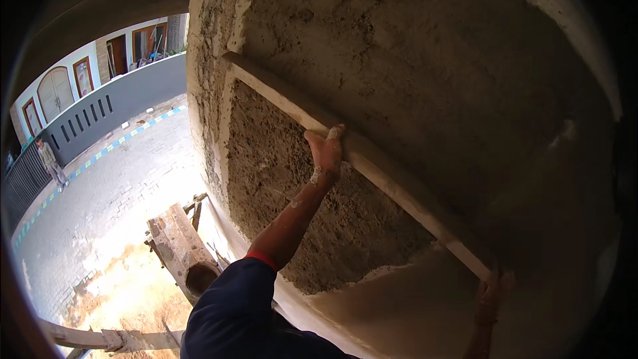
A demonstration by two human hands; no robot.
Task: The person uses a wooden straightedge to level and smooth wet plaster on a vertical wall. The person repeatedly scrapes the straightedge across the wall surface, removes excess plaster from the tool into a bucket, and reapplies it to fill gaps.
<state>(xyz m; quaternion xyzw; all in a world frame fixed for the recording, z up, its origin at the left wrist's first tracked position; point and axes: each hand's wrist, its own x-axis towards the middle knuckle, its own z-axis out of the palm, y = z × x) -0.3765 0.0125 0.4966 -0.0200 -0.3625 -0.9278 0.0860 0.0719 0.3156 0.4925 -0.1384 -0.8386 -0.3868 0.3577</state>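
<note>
A long, straight plasterer's screed board (405, 186) lies aslant across the wall, from the upper left down to the lower right. My left hand (325, 151) is closed around its lower edge near the middle, thumb up over the face, with dried mortar on the wrist. At the lower right end my right hand (490, 287) grips the board, dim in shadow. Above the board spreads wet grey plaster (425, 60), fairly even with some rough patches. Below it is a coarse, crumbly mortar area (272, 173), bordered by a smoother plaster strip (225, 119) at left.
A mortar-stained scaffold plank (178, 236) sits below to the left, with a dark round object (201, 278) at its near end. A wooden pole (80, 338) crosses the lower left. Beyond lies a paved street (126, 179), where a person (50, 163) stands by a grey fence wall (119, 103).
</note>
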